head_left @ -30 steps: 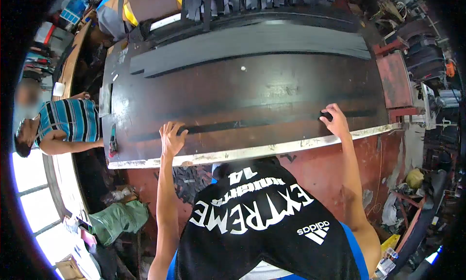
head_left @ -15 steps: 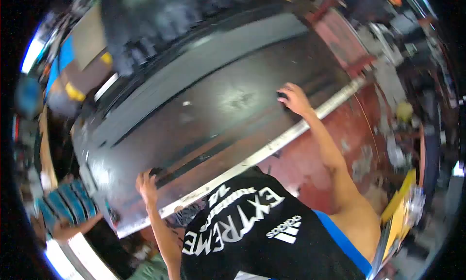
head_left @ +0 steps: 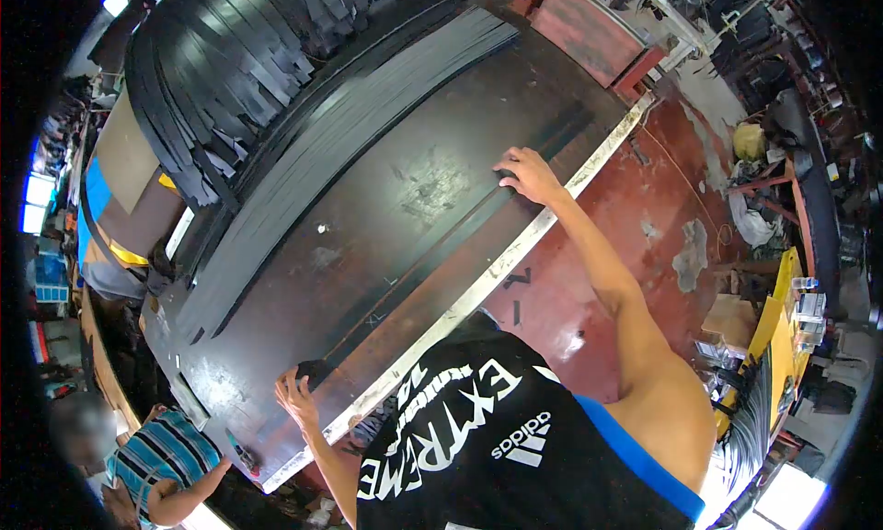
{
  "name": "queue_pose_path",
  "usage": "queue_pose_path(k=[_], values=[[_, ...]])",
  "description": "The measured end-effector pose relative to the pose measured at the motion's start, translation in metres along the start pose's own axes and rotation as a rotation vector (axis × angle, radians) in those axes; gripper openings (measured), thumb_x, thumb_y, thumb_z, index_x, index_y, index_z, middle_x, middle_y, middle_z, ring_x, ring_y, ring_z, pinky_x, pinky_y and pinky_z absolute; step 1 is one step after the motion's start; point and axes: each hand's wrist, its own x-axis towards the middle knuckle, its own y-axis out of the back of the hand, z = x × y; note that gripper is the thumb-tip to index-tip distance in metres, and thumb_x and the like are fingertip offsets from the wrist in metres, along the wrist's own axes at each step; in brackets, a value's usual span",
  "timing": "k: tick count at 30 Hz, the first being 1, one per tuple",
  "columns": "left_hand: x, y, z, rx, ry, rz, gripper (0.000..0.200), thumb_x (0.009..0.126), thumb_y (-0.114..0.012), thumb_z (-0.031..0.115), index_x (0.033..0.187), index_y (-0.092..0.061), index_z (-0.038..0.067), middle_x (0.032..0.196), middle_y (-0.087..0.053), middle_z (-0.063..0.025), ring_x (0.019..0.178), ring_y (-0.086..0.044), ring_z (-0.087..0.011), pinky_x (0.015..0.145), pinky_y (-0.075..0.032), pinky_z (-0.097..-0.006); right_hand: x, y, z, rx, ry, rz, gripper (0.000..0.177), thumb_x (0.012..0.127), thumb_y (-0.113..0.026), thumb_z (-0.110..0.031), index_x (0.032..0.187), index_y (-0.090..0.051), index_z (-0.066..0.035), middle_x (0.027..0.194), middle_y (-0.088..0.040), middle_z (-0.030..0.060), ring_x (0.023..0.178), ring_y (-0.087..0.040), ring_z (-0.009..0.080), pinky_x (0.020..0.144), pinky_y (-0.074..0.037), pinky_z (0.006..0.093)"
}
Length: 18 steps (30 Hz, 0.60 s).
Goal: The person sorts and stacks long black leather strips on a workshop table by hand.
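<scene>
A long thin black strip (head_left: 418, 271) runs diagonally over the dark tabletop (head_left: 368, 204), parallel to its near edge. At its lower left end, my left hand (head_left: 296, 398) has its fingers curled against a black end piece (head_left: 315, 373). My right hand (head_left: 532, 175) grips black material at the upper right end, fingers bent and knuckles up. Both arms are spread wide, the hands low over the table. Beyond the strip lies a flat bundle of long black strips (head_left: 359, 116), side by side.
A big heap of black strips (head_left: 221, 52) stands at the far side. A pale bar (head_left: 451, 319) edges the table nearest me. Pliers (head_left: 243, 452) lie at the left corner, near a person in a striped shirt (head_left: 170, 447). A red metal stand (head_left: 589, 29) is at the right end.
My view has shifted and sharpened. Both hands still sit at opposite ends of the strip; the left is now lower in view, the right slightly further left.
</scene>
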Motion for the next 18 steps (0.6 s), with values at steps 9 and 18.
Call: queue_pose_path(k=[9, 18], values=[[-0.005, -0.003, 0.0, 0.018, 0.09, 0.04, 0.033, 0.095, -0.06, 0.038, 0.117, -0.068, 0.015, 0.114, -0.059, -0.0116, 0.106, -0.055, -0.033, 0.094, -0.041, -0.0491, 0.0, 0.001, -0.002, 0.012, -0.065, -0.031, 0.034, 0.08, -0.076, -0.021, 0.113, -0.07, -0.014, 0.113, -0.059, 0.0094, 0.109, -0.056, 0.0326, 0.095, -0.046, 0.0442], [-0.002, 0.006, 0.02, -0.02, 0.121, 0.083, 0.03, 0.086, -0.07, 0.029, 0.113, -0.07, 0.015, 0.109, -0.059, -0.0105, 0.106, -0.056, -0.0313, 0.097, -0.041, -0.0475, -0.002, 0.006, -0.005, 0.026, -0.027, -0.014, 0.035, 0.082, -0.075, -0.02, 0.116, -0.068, -0.013, 0.118, -0.059, 0.0107, 0.109, -0.056, 0.0341, 0.095, -0.046, 0.044]])
